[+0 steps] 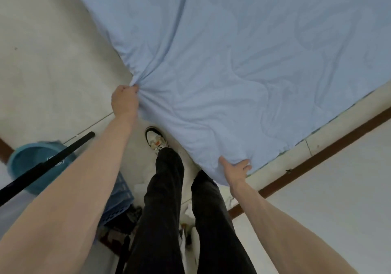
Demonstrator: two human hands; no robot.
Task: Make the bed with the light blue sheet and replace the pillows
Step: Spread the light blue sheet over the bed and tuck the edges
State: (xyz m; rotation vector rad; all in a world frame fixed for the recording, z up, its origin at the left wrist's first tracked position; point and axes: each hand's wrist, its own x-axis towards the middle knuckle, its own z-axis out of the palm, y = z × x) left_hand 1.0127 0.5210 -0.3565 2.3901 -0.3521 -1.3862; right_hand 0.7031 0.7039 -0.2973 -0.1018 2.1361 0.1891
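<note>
The light blue sheet (243, 62) covers the bed and fills the upper middle and right of the head view, creased in long folds. My left hand (124, 99) is closed on a bunched edge of the sheet at the bed's left side. My right hand (236, 171) grips the sheet's near corner from underneath, fingers curled up over the hem. The sheet's near corner hangs between the two hands, over my legs. No pillows are in view.
A pale tiled floor (46, 51) lies to the left. A teal bucket (31, 161), a black pole (50, 165) and a blue crate (118, 201) stand at the lower left. A white wall (338, 199) with a brown strip (317, 157) runs along the right. My legs in dark trousers stand below the bed corner.
</note>
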